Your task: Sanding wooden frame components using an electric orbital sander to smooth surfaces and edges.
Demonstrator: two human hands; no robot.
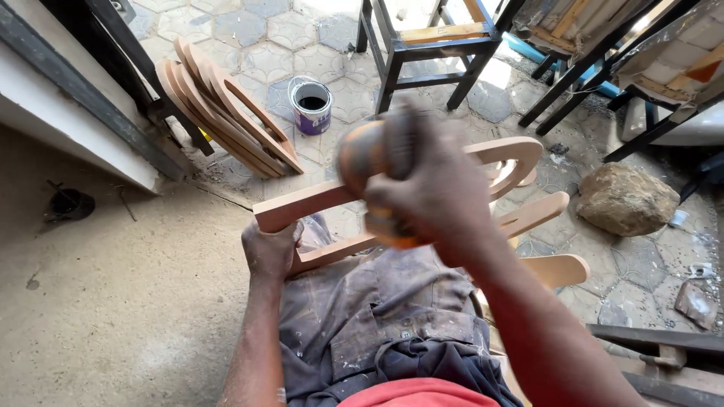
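While the left hand (269, 252) is gripping the curved wooden piece (422, 177), the right hand (434, 192) is clutching a blurred orange pad (369, 154), best pressed evenly along the grain.

The left hand (269, 252) is curling shut at centre left of the frame, dusty, its forearm rising straight from the bottom edge. The right hand (434, 188) is clenching at centre, knuckles up, slightly blurred, its forearm running diagonally to the lower right corner.
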